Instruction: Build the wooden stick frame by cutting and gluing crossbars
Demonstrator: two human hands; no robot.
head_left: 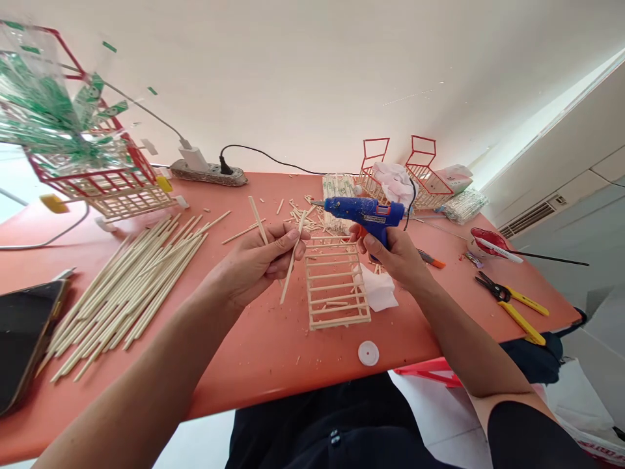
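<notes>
- The left hand [276, 257] is mostly closed, pinching one stick [293, 260] between thumb and fingers; a second stick [256, 218] juts up through the same grip.
- The right hand [393, 251] is wrapped around the handle of a blue glue gun [366, 212], a finger by the orange trigger; I can't tell whether it's squeezed.
- The gun's nozzle [317, 203] points across towards the left hand, near the pinched stick's upper end. If it's hot, a small slip of either wrist could burn those fingers.
- Too hard a pull on the trigger could drop glue onto the ladder-like frame [340, 321], which lies on the surface [229, 365] between the hands.
- Holding two sticks in one hand looks awkward to me; the spare could swing round and knock the other askew.
- White paper [381, 290] sits by the frame's right side, and stray glue might stick them together.
- Beyond the frame, offcuts [297, 215] are scattered about; a loose bit could catch in wet glue.
- Further out, the stick pile [131, 286] lies left of the left forearm, where a careless elbow might scatter it. Pliers [505, 296] rest well to the right.
</notes>
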